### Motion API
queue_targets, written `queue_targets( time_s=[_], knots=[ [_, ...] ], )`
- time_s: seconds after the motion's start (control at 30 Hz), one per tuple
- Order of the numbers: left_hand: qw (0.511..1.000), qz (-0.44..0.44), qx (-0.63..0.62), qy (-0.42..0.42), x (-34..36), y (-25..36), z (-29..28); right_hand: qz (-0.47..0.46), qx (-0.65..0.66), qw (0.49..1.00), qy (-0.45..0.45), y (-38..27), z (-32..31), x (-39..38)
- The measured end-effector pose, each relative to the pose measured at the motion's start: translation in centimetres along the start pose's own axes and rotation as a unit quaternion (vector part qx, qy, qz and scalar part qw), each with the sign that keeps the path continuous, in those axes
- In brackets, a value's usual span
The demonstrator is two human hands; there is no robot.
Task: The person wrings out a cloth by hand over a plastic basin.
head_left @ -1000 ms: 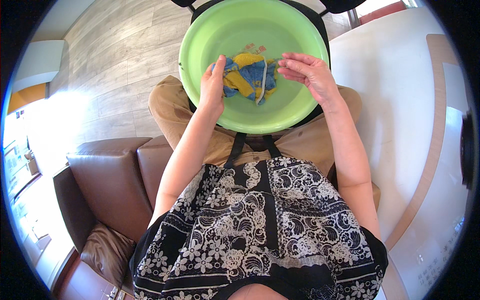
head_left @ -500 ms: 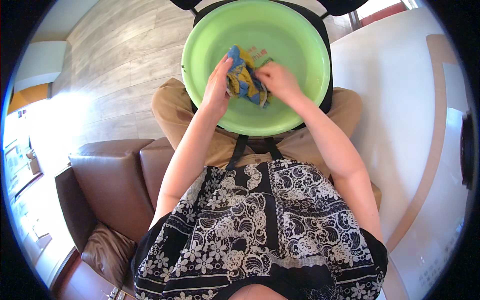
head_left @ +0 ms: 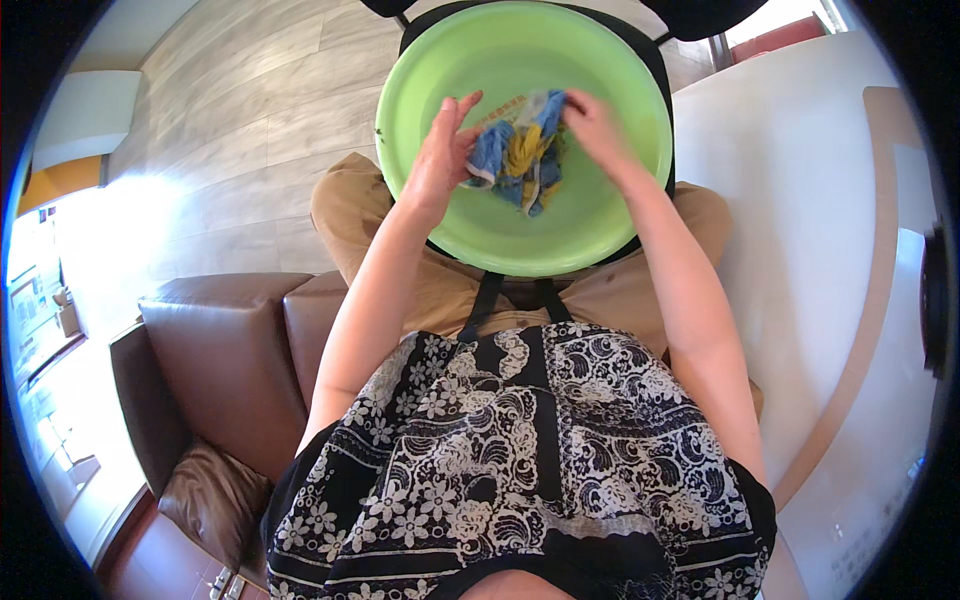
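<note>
A blue and yellow cloth with white edging [head_left: 524,155], wet-looking and bunched up, is inside a light green round basin [head_left: 520,255]. My right hand [head_left: 598,128], slightly smeared by motion, pinches the cloth's upper right corner and draws it upward. At the cloth's left end is my left hand [head_left: 438,158], its thumb and forefinger stretched apart and its other fingers against the fabric. Whether those lower fingers grip any of it is partly hidden. Reddish print shows on the basin's bottom behind the cloth.
The basin rests on a black support [head_left: 655,80] between knees in tan trousers [head_left: 345,205]. A brown leather seat [head_left: 230,340] stands to the left on wood-look flooring [head_left: 240,130]. On the right is a large white surface [head_left: 770,200] with a tan band.
My right hand has moved right and up with a corner of the cloth, spreading it out. My left hand's fingers have opened, and the cloth has turned from its earlier crumpled shape.
</note>
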State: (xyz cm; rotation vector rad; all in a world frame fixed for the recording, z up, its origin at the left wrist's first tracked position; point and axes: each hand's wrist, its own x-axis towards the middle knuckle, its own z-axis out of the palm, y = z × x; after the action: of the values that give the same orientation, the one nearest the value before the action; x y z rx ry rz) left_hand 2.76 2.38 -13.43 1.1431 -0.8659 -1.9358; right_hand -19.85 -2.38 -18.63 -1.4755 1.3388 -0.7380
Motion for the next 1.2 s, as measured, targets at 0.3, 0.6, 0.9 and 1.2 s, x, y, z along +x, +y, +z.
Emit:
queue_targets(
  time_s=[0.3, 0.6, 0.9, 1.2],
  knots=[
    [0.997, 0.054, 0.025, 0.058, 0.0, 0.8, -1.9, -0.005, -0.176, 0.967, 0.185, 0.0, -2.7, -0.7],
    [0.974, 0.11, -0.198, -0.016, -1.5, 2.3, -0.5, -0.01, -0.318, 0.938, 0.139, -0.6, -2.6, -1.6],
    [0.869, 0.089, -0.463, -0.148, -1.6, 0.9, 0.6, -0.149, -0.361, 0.911, 0.133, -1.2, 0.4, -0.1],
    [0.949, 0.109, -0.295, -0.03, -0.5, -0.7, -0.8, -0.104, -0.424, 0.898, 0.051, 0.9, 3.8, 2.3]
  ],
)
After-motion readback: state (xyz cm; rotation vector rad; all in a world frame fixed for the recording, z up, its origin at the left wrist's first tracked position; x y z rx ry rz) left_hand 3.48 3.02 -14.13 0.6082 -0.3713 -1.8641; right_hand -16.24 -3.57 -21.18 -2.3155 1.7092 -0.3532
